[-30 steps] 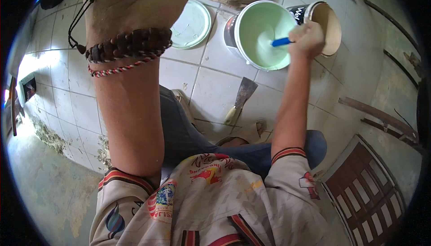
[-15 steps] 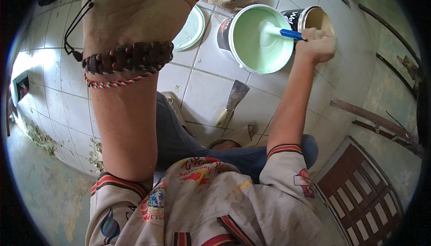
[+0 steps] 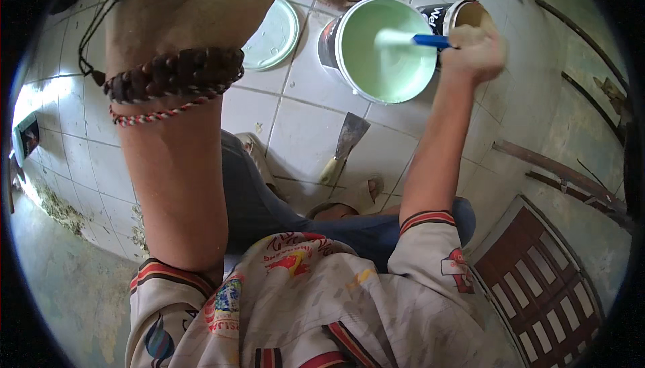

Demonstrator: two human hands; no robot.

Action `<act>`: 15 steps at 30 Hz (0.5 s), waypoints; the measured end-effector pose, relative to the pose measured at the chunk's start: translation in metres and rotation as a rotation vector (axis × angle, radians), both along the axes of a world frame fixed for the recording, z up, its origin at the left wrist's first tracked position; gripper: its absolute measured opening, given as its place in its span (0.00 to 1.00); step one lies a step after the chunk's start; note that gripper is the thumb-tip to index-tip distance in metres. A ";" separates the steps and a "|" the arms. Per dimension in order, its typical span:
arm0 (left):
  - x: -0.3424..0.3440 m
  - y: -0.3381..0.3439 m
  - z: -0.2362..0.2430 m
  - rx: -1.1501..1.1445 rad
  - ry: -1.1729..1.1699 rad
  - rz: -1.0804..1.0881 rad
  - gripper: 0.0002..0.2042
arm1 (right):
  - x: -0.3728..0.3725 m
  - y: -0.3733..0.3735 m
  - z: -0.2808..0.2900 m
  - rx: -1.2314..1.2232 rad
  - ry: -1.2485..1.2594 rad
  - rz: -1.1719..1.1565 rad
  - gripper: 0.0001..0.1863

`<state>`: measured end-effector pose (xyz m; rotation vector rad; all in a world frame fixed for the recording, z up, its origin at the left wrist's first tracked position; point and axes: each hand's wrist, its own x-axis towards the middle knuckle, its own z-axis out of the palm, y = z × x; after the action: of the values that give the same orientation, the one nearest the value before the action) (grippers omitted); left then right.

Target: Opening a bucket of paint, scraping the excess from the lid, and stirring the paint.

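Remotely, I see the right hand [image 3: 476,55] clenched round a blue handle [image 3: 428,41] — brisk strokes could splash paint [image 3: 390,77]; left hand [image 3: 185,12], can't tell.

Location type: indoor room, set up as a painting work area. Structural indicators: white floor tiles [image 3: 309,126], a stained, patchy wall [image 3: 74,274] and a brown slatted panel [image 3: 517,233]. Equipment indicators, on the tiles: an open bucket [image 3: 328,44] containing pale green paint [image 3: 366,65], a round lid [image 3: 275,38] and a scraper [image 3: 350,134].
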<state>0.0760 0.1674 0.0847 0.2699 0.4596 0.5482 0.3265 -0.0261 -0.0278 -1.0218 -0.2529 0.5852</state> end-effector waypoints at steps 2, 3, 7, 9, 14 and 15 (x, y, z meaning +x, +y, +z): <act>0.004 -0.006 0.007 0.022 0.054 0.012 0.11 | -0.013 0.004 -0.016 -0.185 -0.036 -0.226 0.17; 0.010 -0.008 0.008 0.044 0.101 0.016 0.11 | -0.022 0.009 -0.023 -0.370 -0.075 -0.461 0.18; 0.008 0.005 -0.011 -0.086 -0.064 -0.112 0.11 | -0.008 0.016 -0.033 -0.394 -0.345 -0.489 0.18; 0.004 -0.009 0.002 -0.003 0.006 -0.038 0.11 | 0.005 -0.008 -0.016 0.008 0.116 0.044 0.17; -0.003 0.019 -0.014 0.019 -0.019 -0.067 0.12 | -0.040 0.052 -0.015 -0.537 -0.046 -0.309 0.15; 0.001 0.012 -0.022 -0.028 -0.069 -0.104 0.12 | -0.039 0.048 -0.003 -0.567 -0.126 -0.384 0.14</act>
<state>0.0766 0.1794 0.0630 0.2457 0.3837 0.4478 0.2873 0.0220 -0.0306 -1.6127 0.0098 0.2397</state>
